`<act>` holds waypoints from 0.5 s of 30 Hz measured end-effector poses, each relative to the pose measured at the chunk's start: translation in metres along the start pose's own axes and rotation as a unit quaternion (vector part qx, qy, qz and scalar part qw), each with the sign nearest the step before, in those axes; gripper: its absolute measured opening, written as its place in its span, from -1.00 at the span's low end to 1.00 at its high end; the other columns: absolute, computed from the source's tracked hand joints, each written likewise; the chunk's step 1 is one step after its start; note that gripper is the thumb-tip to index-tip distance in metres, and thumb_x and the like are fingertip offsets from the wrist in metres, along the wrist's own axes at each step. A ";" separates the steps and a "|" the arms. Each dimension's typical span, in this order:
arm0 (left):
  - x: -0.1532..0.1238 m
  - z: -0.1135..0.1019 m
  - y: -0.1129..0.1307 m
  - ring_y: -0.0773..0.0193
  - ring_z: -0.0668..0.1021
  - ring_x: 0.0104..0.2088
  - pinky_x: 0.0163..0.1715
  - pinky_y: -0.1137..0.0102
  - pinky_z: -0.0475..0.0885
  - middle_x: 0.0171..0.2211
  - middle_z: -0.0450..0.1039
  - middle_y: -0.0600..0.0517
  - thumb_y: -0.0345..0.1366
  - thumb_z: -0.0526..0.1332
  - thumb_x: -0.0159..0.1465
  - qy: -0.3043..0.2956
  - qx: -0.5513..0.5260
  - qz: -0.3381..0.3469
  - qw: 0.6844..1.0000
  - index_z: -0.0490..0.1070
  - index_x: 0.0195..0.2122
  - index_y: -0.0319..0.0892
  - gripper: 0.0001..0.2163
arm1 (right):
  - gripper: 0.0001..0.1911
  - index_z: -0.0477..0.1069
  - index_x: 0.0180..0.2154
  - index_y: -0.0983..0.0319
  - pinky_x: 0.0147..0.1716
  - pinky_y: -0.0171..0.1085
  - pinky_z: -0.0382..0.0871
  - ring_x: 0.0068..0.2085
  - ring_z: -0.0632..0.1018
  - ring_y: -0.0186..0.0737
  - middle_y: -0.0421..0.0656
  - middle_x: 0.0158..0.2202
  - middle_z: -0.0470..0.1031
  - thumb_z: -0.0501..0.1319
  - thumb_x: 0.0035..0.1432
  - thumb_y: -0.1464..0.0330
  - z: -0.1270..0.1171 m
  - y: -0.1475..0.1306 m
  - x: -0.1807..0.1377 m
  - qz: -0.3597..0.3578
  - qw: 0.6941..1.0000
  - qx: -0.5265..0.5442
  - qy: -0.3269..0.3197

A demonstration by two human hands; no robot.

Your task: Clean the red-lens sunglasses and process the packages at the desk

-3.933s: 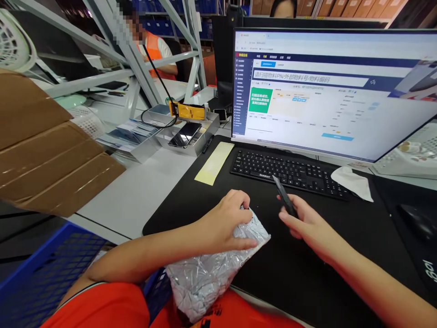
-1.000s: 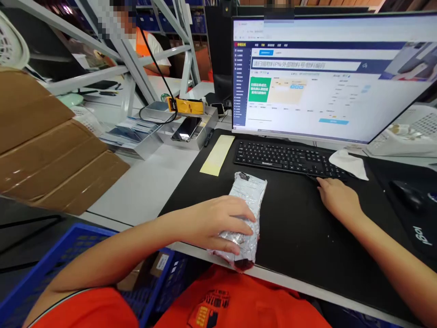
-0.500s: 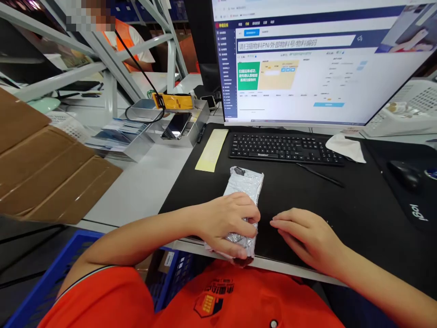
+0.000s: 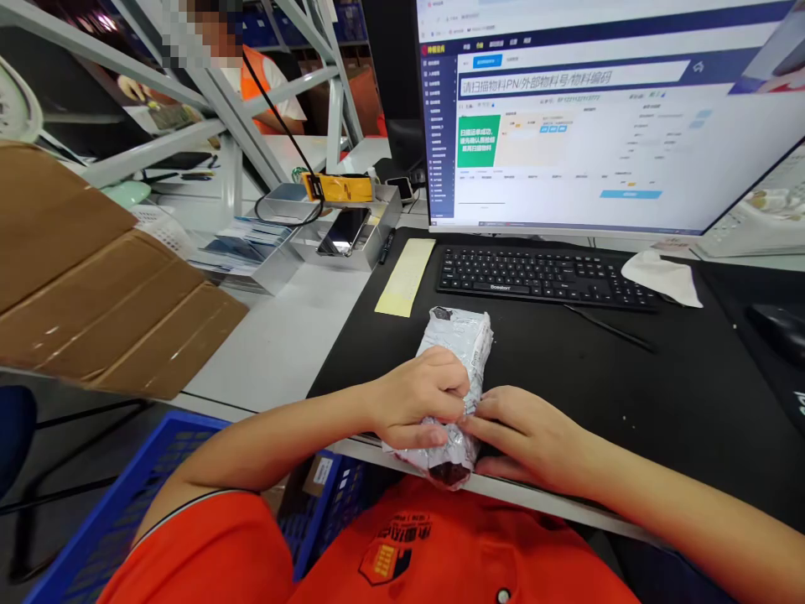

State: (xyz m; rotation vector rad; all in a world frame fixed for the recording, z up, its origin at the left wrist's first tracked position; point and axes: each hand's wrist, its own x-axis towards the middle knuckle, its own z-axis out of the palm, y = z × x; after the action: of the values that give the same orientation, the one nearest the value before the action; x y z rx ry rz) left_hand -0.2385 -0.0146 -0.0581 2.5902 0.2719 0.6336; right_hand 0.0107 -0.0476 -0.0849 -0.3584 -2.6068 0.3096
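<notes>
A package wrapped in crinkled white plastic (image 4: pixel 456 335) lies lengthwise at the front edge of the black desk mat (image 4: pixel 566 361). Dark patches show at both its far and near ends. My left hand (image 4: pixel 424 398) rests across its middle, fingers curled in and closed on the wrapping. At the package's right side, my right hand (image 4: pixel 528 432) has its fingertips on the plastic close to the left fingers, with the thumb lower along the edge. What lies inside the wrapping is hidden.
Beyond the package are a keyboard (image 4: pixel 541 275), a yellow paper strip (image 4: pixel 406 277), a black pen-like stick (image 4: pixel 610 327), white tissue (image 4: pixel 663 275) and a monitor (image 4: pixel 566 168). Cardboard (image 4: pixel 106 285) stands left; a blue crate (image 4: pixel 132 495) sits below. Another person (image 4: pixel 267 88) works behind the frame.
My right hand has moved left from the mat onto the package's right side. My left fingers have curled tighter on the wrapping. The camera view has shifted slightly left.
</notes>
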 end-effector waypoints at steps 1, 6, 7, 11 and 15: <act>-0.001 0.000 0.000 0.15 0.37 -0.32 -0.17 0.15 0.27 -0.36 0.37 -0.08 0.12 -0.26 0.43 0.009 -0.004 0.000 1.000 0.29 -0.49 -0.14 -0.41 | -0.55 0.34 0.14 0.29 -0.18 -0.18 0.37 -0.20 0.46 -0.17 -0.06 -0.17 0.51 0.17 0.35 0.17 0.001 0.000 0.002 -0.010 1.000 -0.004 -0.001; -0.001 0.000 -0.002 0.14 0.37 -0.32 -0.16 0.15 0.28 -0.34 0.36 -0.08 0.15 -0.27 0.42 0.017 -0.030 0.006 0.999 0.29 -0.47 -0.15 -0.41 | -0.59 0.35 0.16 0.23 -0.21 -0.20 0.29 -0.27 0.39 -0.22 -0.14 -0.25 0.45 0.14 0.38 0.18 -0.006 0.000 0.011 0.010 0.999 0.004 -0.051; -0.001 0.000 -0.002 0.14 0.37 -0.32 -0.16 0.15 0.28 -0.34 0.36 -0.08 0.16 -0.28 0.42 0.016 -0.033 0.007 0.999 0.29 -0.47 -0.15 -0.40 | -0.61 0.35 0.16 0.21 -0.23 -0.22 0.27 -0.27 0.38 -0.24 -0.14 -0.25 0.44 0.14 0.39 0.20 -0.008 0.000 0.013 0.020 0.998 0.007 -0.063; -0.005 0.000 -0.003 0.15 0.36 -0.32 -0.18 0.17 0.27 -0.36 0.33 -0.06 0.17 -0.30 0.42 0.050 -0.033 0.006 0.998 0.31 -0.46 -0.15 -0.38 | -0.59 0.26 0.25 0.17 -0.25 -0.24 0.22 -0.27 0.34 -0.24 -0.16 -0.24 0.41 0.09 0.42 0.33 -0.014 -0.003 0.017 0.029 0.993 -0.009 -0.111; -0.012 0.006 -0.003 0.16 0.36 -0.34 -0.17 0.17 0.27 -0.37 0.32 -0.04 0.17 -0.30 0.42 0.108 -0.035 0.006 0.994 0.39 -0.41 -0.15 -0.36 | -0.62 0.25 0.22 0.19 -0.30 -0.23 0.17 -0.34 0.28 -0.25 -0.20 -0.32 0.35 0.06 0.41 0.41 -0.014 -0.002 0.020 0.018 0.990 -0.052 -0.131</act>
State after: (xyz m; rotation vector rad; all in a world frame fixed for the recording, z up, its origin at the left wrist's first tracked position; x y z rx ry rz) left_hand -0.2461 -0.0173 -0.0687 2.4594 0.2973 0.9126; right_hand -0.0001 -0.0410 -0.0637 -0.4261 -2.8841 0.2473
